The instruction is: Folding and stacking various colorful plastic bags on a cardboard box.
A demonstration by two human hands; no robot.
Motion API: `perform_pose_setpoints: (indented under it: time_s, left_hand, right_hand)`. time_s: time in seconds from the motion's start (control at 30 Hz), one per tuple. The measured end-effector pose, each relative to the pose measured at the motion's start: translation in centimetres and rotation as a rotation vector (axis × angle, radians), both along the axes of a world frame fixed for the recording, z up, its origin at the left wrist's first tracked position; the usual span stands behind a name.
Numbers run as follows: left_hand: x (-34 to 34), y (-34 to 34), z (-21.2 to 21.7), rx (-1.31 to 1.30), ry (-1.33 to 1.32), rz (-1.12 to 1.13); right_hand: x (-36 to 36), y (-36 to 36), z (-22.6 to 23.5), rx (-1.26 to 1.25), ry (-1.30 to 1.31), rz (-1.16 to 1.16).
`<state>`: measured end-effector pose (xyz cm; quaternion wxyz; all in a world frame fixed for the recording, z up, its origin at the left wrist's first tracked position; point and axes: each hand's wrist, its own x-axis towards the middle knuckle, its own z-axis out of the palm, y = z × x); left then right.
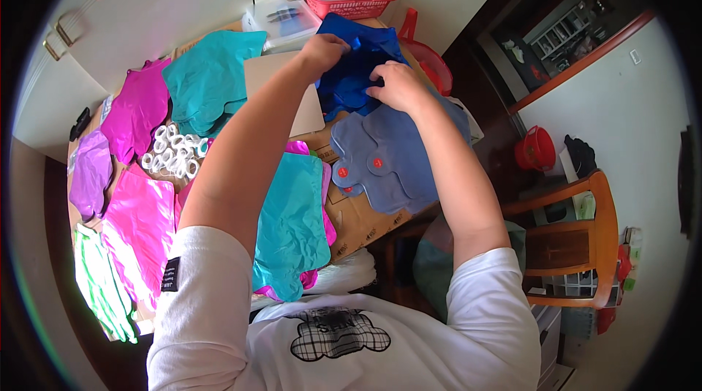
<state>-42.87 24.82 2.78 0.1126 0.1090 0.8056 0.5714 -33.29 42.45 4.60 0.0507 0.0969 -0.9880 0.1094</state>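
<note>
A crinkled, shiny deep-blue foil balloon [344,84] lies flat at the far side of the table, seemingly several layers thick. At its upper part, my left hand [325,53] is closed with the fingertips pinched on the foil. My right hand [395,86] rests over its right part, thumb and fingers curved and a little apart. Just below lie flat grey-blue foil balloons [402,149] with rounded lobes and red round marks. A pale flat board [311,109] sits beside the blue foil, partly hidden by my left forearm.
Teal [212,76], magenta [135,113], purple [91,171] and pink foil pieces [139,226] cover the table's left. White ribbon rolls [175,149] are heaped among them. More teal foil [292,215] lies nearer me. A red basket [355,5] stands behind; a wooden chair [599,237] is right.
</note>
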Motion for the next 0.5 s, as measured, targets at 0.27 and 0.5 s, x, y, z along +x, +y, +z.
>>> perform_pose_setpoints:
  time_s: [0.27,0.5]
  left_hand:
    - [-6.1,-3.6,-1.3,0.423,-0.138,0.183]
    - [-4.9,-5.8,7.5,0.993,-0.093,0.098]
  right_hand:
    - [-1.3,-1.6,0.7,0.018,-0.073,-0.129]
    - [-1.1,-2.1,2.0,0.135,-0.093,-0.135]
